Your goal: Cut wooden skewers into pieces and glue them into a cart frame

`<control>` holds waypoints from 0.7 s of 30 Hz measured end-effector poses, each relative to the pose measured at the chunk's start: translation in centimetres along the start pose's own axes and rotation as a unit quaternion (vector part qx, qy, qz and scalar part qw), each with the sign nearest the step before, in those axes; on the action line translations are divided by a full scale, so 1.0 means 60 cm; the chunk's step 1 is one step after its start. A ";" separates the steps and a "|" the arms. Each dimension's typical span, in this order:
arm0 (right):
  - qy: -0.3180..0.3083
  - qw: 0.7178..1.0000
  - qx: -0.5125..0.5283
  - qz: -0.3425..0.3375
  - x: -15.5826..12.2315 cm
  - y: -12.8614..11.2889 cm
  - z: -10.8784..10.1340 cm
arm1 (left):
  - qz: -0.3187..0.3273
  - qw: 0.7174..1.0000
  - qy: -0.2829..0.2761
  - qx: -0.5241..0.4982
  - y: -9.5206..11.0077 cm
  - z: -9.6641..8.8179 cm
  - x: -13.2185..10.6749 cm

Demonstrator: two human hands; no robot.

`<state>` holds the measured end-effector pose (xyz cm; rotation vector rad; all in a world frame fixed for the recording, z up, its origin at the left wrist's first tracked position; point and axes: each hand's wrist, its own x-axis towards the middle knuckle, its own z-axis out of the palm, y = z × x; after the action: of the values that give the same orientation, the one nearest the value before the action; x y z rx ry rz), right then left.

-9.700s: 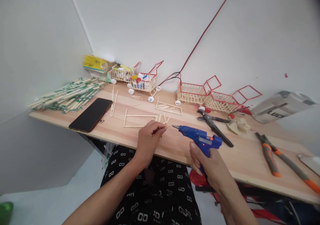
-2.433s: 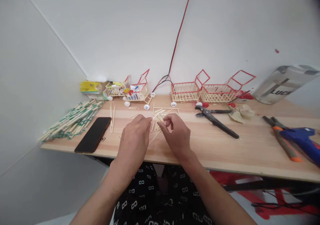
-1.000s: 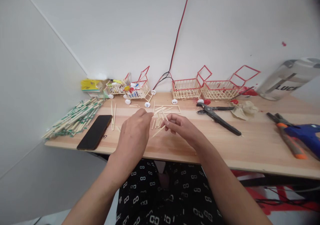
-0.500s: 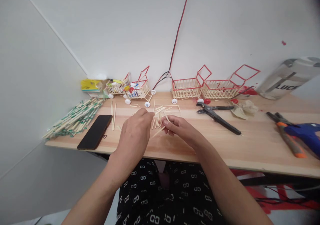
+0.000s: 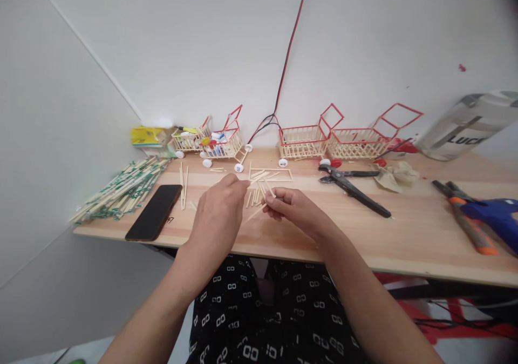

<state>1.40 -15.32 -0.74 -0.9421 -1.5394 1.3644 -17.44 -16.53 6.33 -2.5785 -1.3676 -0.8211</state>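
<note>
My right hand (image 5: 289, 204) is closed, with thin wooden sticks (image 5: 270, 188) pinched between thumb and fingers; one of them points down toward the left. Close by on the left, my left hand (image 5: 220, 207) has its fingers pressed together, its back to me. Whatever those fingers hold is hidden. Short cut sticks (image 5: 253, 197) lie on the table just behind and between the hands. Beyond them is a flat rectangular stick frame (image 5: 291, 175) with loose pieces on it.
Small stick carts (image 5: 301, 142) with bottle-cap wheels line the wall. At left are a phone (image 5: 154, 213) and a pile of green-wrapped chopsticks (image 5: 125, 191). Black cutters (image 5: 356, 191), orange-handled pliers (image 5: 471, 226), a blue glue gun (image 5: 491, 215) and crumpled paper (image 5: 399, 176) lie at right.
My right hand has shifted very slightly to the right with the sticks in it. The left hand stays almost where it was.
</note>
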 end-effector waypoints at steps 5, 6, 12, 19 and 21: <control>0.005 1.000 -0.001 0.008 -0.004 -0.004 0.002 | -0.006 1.000 -0.004 0.000 -0.002 0.002 -0.001; 0.006 1.000 0.003 0.009 -0.005 -0.005 0.002 | -0.006 1.000 -0.003 0.000 -0.002 0.002 -0.002; 0.020 1.000 0.016 -0.004 -0.008 -0.004 0.002 | -0.008 1.000 0.000 -0.005 -0.003 0.004 -0.004; 0.111 0.994 0.002 -0.022 -0.003 0.001 0.005 | 0.030 0.974 0.211 -0.072 0.012 0.001 -0.012; 0.146 0.989 0.000 -0.031 -0.001 0.001 0.010 | -0.005 0.972 0.193 -0.133 0.017 0.008 -0.016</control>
<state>0.86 -15.60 -0.85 -1.0362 -1.3339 1.1270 -16.89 -17.70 5.59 -2.4049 -1.2230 -1.5059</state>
